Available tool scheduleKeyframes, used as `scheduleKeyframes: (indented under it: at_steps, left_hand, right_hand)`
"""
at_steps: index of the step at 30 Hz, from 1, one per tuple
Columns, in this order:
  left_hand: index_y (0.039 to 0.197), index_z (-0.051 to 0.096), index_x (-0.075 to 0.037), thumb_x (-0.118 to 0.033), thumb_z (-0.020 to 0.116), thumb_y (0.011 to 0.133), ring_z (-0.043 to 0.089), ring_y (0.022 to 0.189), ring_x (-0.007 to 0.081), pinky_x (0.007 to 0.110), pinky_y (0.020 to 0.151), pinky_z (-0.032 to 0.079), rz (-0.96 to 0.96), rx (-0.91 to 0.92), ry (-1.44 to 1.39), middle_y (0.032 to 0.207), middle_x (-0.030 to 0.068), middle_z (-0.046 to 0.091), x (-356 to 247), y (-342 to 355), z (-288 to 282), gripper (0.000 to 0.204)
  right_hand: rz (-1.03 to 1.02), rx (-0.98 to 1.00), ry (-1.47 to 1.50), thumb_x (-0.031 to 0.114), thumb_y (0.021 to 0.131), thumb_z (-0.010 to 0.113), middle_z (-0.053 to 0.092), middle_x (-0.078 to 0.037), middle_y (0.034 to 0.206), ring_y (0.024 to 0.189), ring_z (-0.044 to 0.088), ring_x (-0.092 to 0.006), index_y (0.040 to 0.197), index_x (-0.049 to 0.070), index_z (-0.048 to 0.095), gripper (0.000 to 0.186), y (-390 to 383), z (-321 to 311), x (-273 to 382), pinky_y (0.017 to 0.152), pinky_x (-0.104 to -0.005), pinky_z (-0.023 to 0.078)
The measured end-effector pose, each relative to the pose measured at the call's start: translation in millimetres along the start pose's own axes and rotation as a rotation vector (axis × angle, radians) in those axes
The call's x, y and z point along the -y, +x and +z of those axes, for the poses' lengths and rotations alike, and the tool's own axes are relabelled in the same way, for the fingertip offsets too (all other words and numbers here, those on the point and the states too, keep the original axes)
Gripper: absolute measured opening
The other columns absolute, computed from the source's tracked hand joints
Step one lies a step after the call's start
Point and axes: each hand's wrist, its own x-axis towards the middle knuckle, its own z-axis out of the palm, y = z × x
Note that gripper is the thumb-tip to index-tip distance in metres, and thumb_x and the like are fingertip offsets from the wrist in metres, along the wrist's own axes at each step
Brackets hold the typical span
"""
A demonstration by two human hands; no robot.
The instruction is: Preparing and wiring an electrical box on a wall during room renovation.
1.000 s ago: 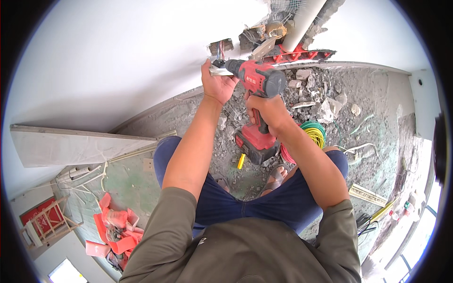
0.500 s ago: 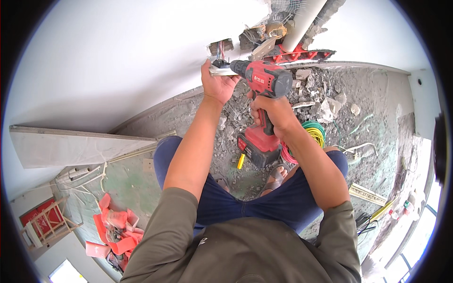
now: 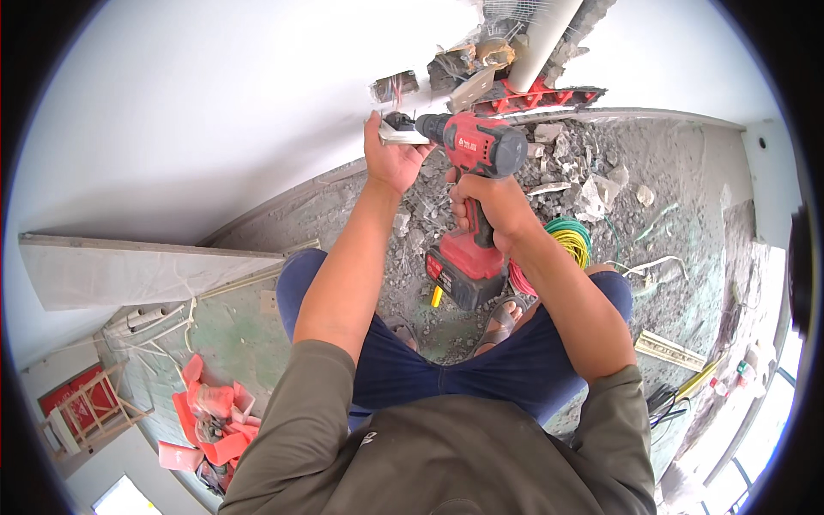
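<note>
One red-and-black cordless drill (image 3: 485,146) sits at 1 o'clock, its chuck pointing toward 9 and meeting the right end of a white plate (image 3: 407,137) with a dark back, at 12 o'clock; whether they touch is unclear. White lettering marks the drill's body and its battery (image 3: 468,273); small pale print shows on the dark olive shirt (image 3: 455,455).

Both hands are apart. The right hand (image 3: 496,202) is wrapped around the drill's grip, its forearm coming from 4 o'clock. The left hand (image 3: 396,163), palm up, clasps the plate from below, thumb at its left end, its forearm rising from 7 o'clock.

Just beyond the plate, the white wall (image 3: 257,94) has a rough-edged opening (image 3: 394,87) with wires. The battery hangs between the knees, above the floor (image 3: 438,330). Rubble (image 3: 592,184) spreads toward 2 o'clock; coiled wires (image 3: 570,240) lie beside the right forearm.
</note>
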Motion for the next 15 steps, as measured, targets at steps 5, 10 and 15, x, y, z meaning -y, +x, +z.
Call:
scheduleKeyframes:
  at_steps: [5,10,15]
  left_hand:
    - [0.129,0.049,-0.002,-0.056,0.057,0.090,0.056,0.114,0.0357,0.057,0.102,0.044,-0.095,-0.061,-0.158,0.117,0.0160,0.057,-1,-2,-21,0.068]
    - [0.109,0.058,-0.002,-0.037,0.064,0.087,0.058,0.106,0.0357,0.060,0.096,0.048,-0.216,-0.080,-0.161,0.109,0.0151,0.057,9,0,-42,0.041]
    - [0.102,0.060,-0.007,-0.024,0.063,0.084,0.061,0.104,0.0336,0.057,0.089,0.050,-0.295,-0.120,-0.026,0.113,0.0113,0.060,28,-4,-17,0.026]
  right_hand:
    - [0.011,0.007,-0.076,0.002,0.075,0.061,0.055,-0.005,0.069,0.054,0.052,-0.0136,0.104,-0.002,0.058,0.029,-19,-2,13,0.048,-0.0284,0.042]
    - [-0.058,0.105,-0.177,0.005,0.077,0.064,0.057,-0.004,0.072,0.056,0.052,-0.0122,0.107,-0.002,0.059,0.031,-37,-13,47,0.050,-0.0269,0.042]
    - [-0.188,0.104,-0.180,0.005,0.076,0.067,0.055,-0.004,0.072,0.059,0.052,-0.0116,0.107,-0.004,0.059,0.033,-55,-31,75,0.050,-0.0254,0.042]
